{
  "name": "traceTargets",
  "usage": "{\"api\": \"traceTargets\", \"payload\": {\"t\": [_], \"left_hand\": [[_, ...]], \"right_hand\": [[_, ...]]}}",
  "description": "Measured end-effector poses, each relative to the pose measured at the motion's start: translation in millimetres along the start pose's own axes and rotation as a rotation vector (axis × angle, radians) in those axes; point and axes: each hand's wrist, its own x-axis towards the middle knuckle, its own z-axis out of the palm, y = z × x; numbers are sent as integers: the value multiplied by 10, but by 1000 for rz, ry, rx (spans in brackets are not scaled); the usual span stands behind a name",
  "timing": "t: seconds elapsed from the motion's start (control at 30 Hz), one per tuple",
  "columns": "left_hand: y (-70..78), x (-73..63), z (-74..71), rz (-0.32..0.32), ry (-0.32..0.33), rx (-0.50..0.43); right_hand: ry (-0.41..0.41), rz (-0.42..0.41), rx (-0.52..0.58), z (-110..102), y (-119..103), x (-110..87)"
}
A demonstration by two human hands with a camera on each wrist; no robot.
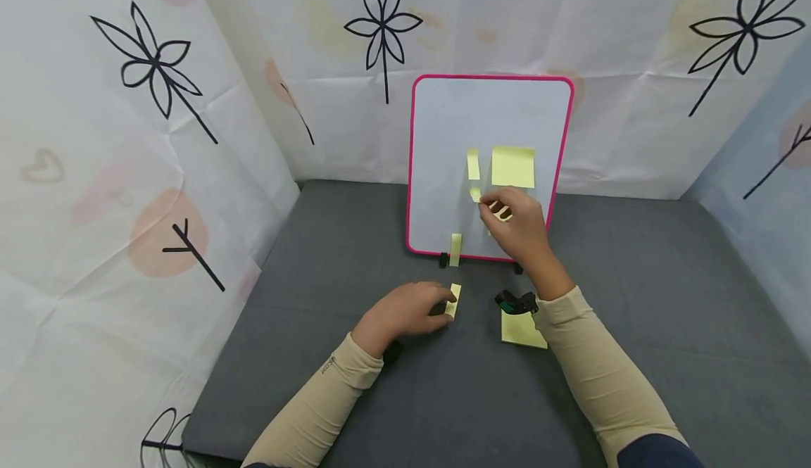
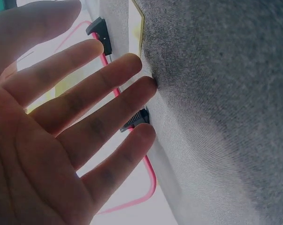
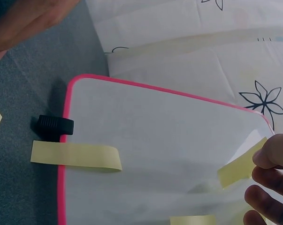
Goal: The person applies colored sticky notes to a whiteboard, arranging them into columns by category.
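Note:
At the whiteboard (image 1: pixel 437 144), my right hand (image 1: pixel 516 222) pinches a narrow yellow sticky strip (image 3: pixel 236 168) between thumb and finger, the strip close against the board's face. My left hand (image 1: pixel 405 313) is low over the table, fingers loosely extended, its fingertips beside a small pad of yellow sticky strips (image 1: pixel 454 299). Another yellow strip (image 1: pixel 473 164) is on the board just above the pinched one. To its right is a square yellow sticky note (image 1: pixel 513 166); more yellow paper lies partly hidden behind my right fingers. A further strip (image 3: pixel 75 154) hangs over the board's bottom edge.
The pink-framed board stands upright on dark clips (image 1: pixel 443 260) on the grey table (image 1: pixel 329 243). A pad of square yellow notes (image 1: pixel 522 330) lies under my right forearm, partly covered by the wrist device (image 1: pixel 515 302). White cloth walls (image 1: pixel 253 3) with flower drawings enclose the table.

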Motion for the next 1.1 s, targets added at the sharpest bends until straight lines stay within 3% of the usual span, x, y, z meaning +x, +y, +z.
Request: {"api": "traceTargets", "payload": {"t": [0.13, 0.23, 0.47, 0.57, 1.1], "left_hand": [[-9, 14, 19, -7, -11, -8], [-26, 26, 24, 17, 27, -6], [-66, 60, -24, 148, 286, -55], [-69, 71, -53, 170, 356, -62], [-77, 87, -48, 159, 390, -20]], "right_hand": [[-19, 20, -22, 13, 34, -14], [-33, 33, -29, 27, 63, -17], [-60, 50, -39, 69, 119, -15], [-73, 50, -37, 85, 126, -31], [-86, 39, -61, 96, 83, -89]]}}
